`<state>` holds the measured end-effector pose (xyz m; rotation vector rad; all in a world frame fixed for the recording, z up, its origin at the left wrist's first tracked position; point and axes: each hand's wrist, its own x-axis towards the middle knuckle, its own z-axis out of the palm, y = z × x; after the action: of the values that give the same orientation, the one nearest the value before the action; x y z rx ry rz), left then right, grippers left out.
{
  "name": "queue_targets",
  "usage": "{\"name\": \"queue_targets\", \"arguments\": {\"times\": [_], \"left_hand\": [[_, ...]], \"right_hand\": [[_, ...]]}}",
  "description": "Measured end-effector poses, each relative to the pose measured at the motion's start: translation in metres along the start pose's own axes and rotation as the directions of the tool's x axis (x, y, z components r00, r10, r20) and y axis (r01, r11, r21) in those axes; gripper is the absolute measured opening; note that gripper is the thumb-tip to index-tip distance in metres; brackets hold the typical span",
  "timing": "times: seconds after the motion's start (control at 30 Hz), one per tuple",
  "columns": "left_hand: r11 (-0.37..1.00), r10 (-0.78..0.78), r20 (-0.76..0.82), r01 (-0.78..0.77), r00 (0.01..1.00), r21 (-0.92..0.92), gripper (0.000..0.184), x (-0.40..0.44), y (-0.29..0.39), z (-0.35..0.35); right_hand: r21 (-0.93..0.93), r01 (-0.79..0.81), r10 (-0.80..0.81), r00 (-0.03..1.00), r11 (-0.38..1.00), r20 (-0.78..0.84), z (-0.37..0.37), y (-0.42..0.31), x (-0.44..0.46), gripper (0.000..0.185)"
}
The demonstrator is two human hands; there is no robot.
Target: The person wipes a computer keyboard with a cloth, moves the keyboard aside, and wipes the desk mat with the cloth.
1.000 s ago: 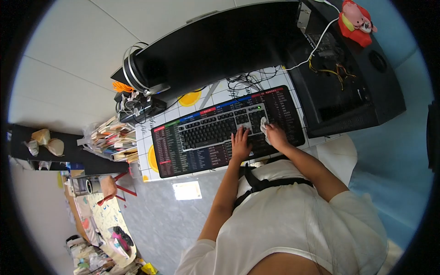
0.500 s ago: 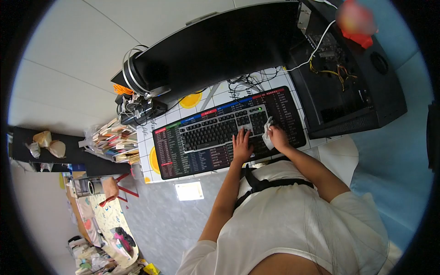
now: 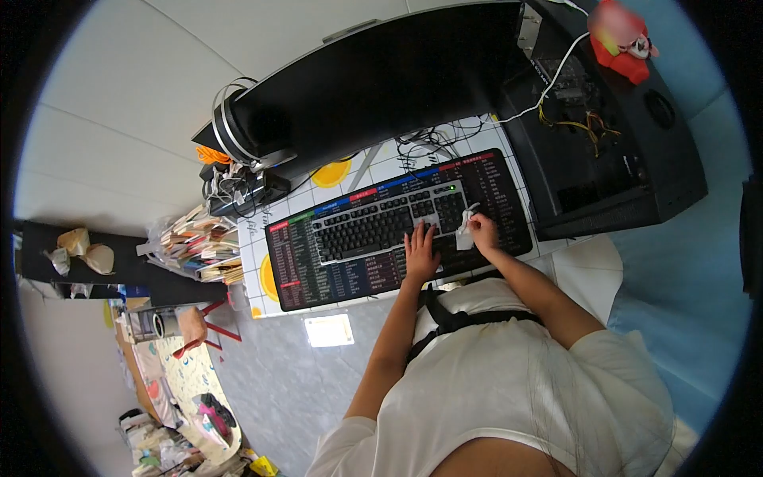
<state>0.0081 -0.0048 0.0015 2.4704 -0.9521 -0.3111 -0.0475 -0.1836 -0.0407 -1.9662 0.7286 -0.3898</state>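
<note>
A black keyboard (image 3: 362,229) with a silver frame lies on a large printed desk mat (image 3: 318,278); a small green light shows near its upper right corner. My left hand (image 3: 421,254) lies flat with fingers stretched, the fingertips on the keyboard's lower edge near the arrow keys. Pinched in my right hand (image 3: 483,233) is a crumpled white tissue (image 3: 463,238), at the right end of the keyboard beside the number pad. Part of the tissue hangs down over the mat. The fingertips of my right hand are partly hidden by the tissue.
Behind the mat stands a wide black monitor (image 3: 381,87), with tangled black cables (image 3: 425,143) below it. An open black computer case (image 3: 612,151) is on the right, a red figure (image 3: 624,60) on top. Headphones (image 3: 230,127) hang at the monitor's left; papers (image 3: 199,242) stand left of the desk.
My right hand has shifted slightly, and the white tissue now hangs in a different fold, more bunched at the fingers. My left hand stays in nearly the same place.
</note>
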Motion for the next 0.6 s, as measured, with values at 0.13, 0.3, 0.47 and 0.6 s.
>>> {"name": "queue_targets", "arguments": {"times": [0.13,0.3,0.47,0.6], "left_hand": [[1.0,-0.002,0.009,0.002,1.0,-0.002,0.072,-0.001,-0.001,0.001],[1.0,0.008,-0.003,-0.008,1.0,0.011,0.07,0.001,0.001,-0.001],[0.999,0.024,-0.026,-0.023,0.999,0.022,0.069,-0.003,0.001,0.0],[1.0,-0.003,-0.004,0.003,1.0,0.03,0.07,0.001,0.002,-0.001]], "right_hand": [[-0.018,0.007,-0.007,1.0,1.0,-0.021,-0.003,-0.007,-0.003,0.012],[-0.053,-0.004,0.003,1.0,0.999,-0.007,-0.005,-0.012,-0.003,0.012],[-0.006,0.007,-0.007,1.0,1.0,-0.022,-0.001,-0.015,0.012,0.012],[-0.102,-0.03,0.035,0.998,0.994,0.046,-0.014,-0.017,-0.006,0.012]]}}
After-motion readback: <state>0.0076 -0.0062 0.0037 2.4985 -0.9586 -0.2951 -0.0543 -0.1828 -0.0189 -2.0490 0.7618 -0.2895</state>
